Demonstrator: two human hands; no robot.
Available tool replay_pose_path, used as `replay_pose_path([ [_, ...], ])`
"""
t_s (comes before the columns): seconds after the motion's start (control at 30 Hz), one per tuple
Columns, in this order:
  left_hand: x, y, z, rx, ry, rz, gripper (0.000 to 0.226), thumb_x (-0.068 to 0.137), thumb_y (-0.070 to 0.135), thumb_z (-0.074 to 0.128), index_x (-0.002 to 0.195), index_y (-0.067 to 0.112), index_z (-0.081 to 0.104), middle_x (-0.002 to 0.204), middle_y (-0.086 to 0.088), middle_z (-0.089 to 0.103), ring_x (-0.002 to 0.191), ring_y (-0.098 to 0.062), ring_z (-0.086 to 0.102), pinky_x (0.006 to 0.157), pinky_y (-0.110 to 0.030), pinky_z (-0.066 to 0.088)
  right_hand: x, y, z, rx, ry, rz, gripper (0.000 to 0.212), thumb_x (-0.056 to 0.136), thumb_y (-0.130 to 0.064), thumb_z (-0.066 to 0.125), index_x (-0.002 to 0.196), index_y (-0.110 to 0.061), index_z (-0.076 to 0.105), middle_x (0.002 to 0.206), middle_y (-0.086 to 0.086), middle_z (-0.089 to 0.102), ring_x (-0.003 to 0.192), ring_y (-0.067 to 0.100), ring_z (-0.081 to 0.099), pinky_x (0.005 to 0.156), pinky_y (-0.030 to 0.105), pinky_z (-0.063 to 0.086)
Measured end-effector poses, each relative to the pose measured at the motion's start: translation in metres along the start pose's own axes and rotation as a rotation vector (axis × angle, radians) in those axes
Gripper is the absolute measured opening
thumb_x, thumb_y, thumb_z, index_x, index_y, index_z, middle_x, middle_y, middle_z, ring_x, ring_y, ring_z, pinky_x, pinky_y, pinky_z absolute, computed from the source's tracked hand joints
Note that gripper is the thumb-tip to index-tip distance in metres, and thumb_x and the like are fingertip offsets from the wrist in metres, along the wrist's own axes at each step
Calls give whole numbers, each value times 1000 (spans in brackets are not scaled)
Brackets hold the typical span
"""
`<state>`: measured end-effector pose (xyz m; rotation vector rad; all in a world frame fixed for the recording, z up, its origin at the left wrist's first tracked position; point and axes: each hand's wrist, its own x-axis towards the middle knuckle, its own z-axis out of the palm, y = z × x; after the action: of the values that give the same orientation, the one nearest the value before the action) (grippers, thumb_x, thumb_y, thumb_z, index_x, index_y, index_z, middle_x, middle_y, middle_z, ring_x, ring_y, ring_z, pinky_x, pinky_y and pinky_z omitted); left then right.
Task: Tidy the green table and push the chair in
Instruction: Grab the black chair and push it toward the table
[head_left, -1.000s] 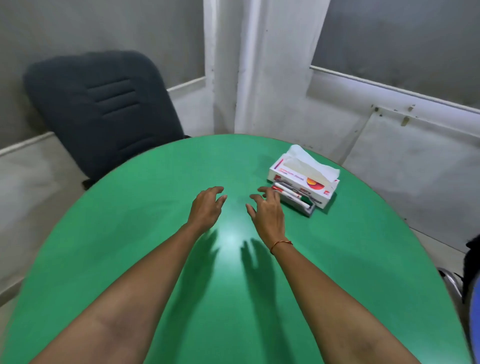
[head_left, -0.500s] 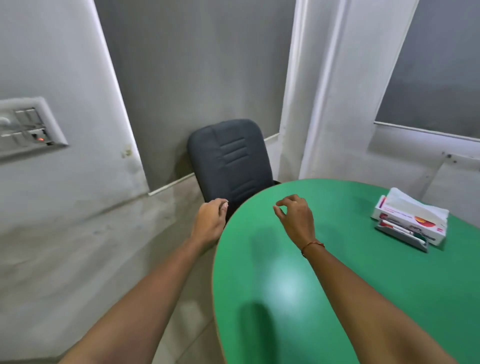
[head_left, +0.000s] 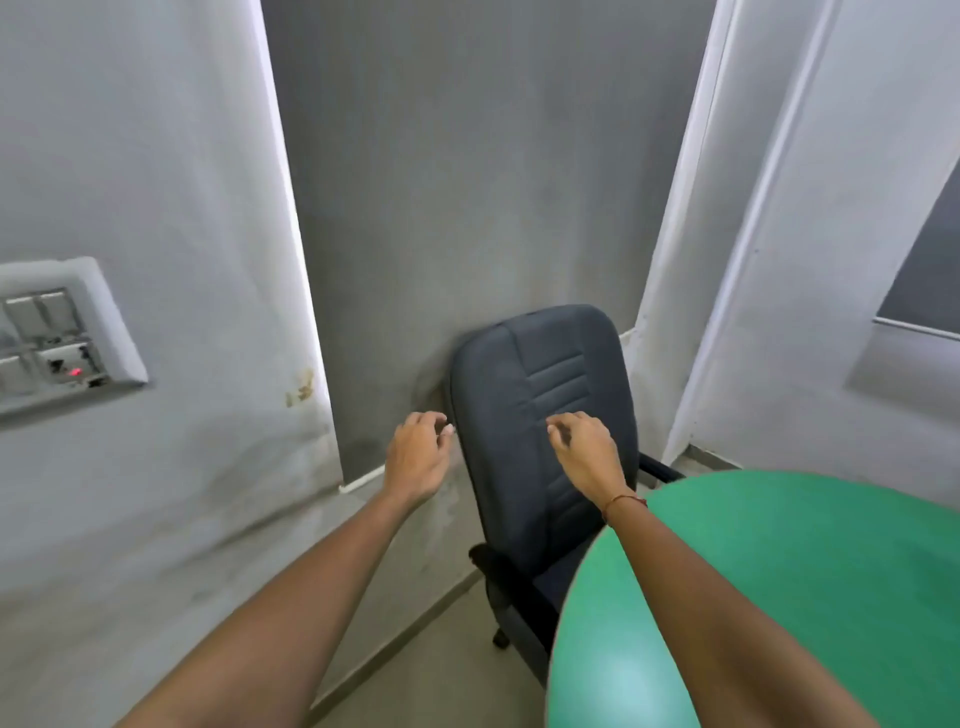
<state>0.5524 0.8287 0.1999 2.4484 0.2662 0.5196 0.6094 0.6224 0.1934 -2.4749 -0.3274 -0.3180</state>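
Hidden: most of the chair (head_left: 540, 415) seat and base under the green table (head_left: 810, 587) rim, table cut off right and below. Dark padded backrest, upright against the grey wall, black armrests either side. Left hand (head_left: 415, 460) just beside the backrest's left edge, right hand (head_left: 589, 452) before its front, both with fingers loosely curled, empty; contact unclear.

The table (head_left: 810, 582) runs off the frame at 4 o'clock and hides the chair (head_left: 540, 415) seat; the switch panel (head_left: 57, 343) is cut at 9 o'clock.
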Motion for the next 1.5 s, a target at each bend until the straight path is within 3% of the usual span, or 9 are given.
replay_pose_path([
  [0.13, 75, -6, 8, -34, -26, -29, 31, 92, 24, 48, 118, 8, 55, 124, -14, 57, 113, -31, 51, 98, -41, 41, 89, -20, 20, -17, -63, -58, 33, 97, -20, 43, 126, -10, 55, 129, 12, 58, 120, 28, 49, 101, 41, 43],
  [0.3, 153, -25, 44, -110, -114, -113, 39, 89, 27, 55, 121, 5, 52, 127, -16, 54, 116, -31, 50, 100, -36, 39, 180, -30, 54, -60, -102, -100, 35, 99, -18, 36, 130, -9, 51, 134, 11, 53, 123, 29, 46, 101, 41, 41],
  [0.53, 248, -29, 88, -196, -231, -183, 86, 73, 49, 69, 135, 1, 35, 139, -20, 43, 127, -33, 41, 104, -38, 34, 270, -11, 107, -131, -114, -94, 35, 100, -15, 35, 130, -7, 51, 136, 13, 49, 125, 32, 42, 105, 42, 39],
  [0.63, 282, -24, 100, -158, -375, -208, 100, 61, 59, 73, 135, 3, 35, 138, -18, 47, 125, -32, 45, 101, -37, 39, 305, -13, 109, -213, -155, -72, 35, 99, -22, 36, 130, -14, 51, 138, 8, 49, 129, 31, 39, 102, 52, 38],
  [0.73, 305, -19, 112, -49, -463, -177, 101, 47, 69, 74, 122, 8, 48, 127, -15, 58, 114, -32, 54, 89, -38, 47, 340, -8, 108, -342, -273, -34, 40, 99, -35, 30, 122, -19, 58, 135, 4, 53, 129, 25, 38, 105, 65, 24],
  [0.9, 295, -13, 128, 85, -335, -148, 96, 43, 67, 76, 118, 12, 52, 120, -15, 62, 112, -34, 55, 87, -38, 46, 342, 15, 101, -382, -199, -147, 44, 97, -42, 27, 105, -20, 64, 111, 3, 63, 114, 22, 48, 104, 63, 24],
  [1.2, 244, 18, 131, 113, -281, -86, 84, 50, 63, 75, 114, 12, 54, 116, -14, 65, 109, -34, 56, 88, -38, 43, 297, 46, 79, -453, -2, -307, 52, 93, -46, 17, 91, -19, 63, 98, -2, 68, 94, 19, 52, 95, 44, 31],
  [1.33, 222, 38, 137, 94, -286, -63, 84, 52, 63, 73, 115, 11, 54, 117, -15, 64, 110, -35, 55, 88, -37, 43, 275, 62, 61, -466, 56, -284, 52, 92, -45, 18, 88, -19, 62, 96, -3, 68, 95, 18, 52, 95, 42, 31],
  [1.5, 224, 38, 135, 97, -297, -64, 82, 50, 66, 73, 110, 11, 56, 114, -15, 66, 108, -34, 56, 87, -38, 44, 270, 57, 57, -474, 16, -271, 40, 96, -42, 29, 99, -22, 63, 108, -3, 68, 105, 18, 53, 95, 44, 30],
])
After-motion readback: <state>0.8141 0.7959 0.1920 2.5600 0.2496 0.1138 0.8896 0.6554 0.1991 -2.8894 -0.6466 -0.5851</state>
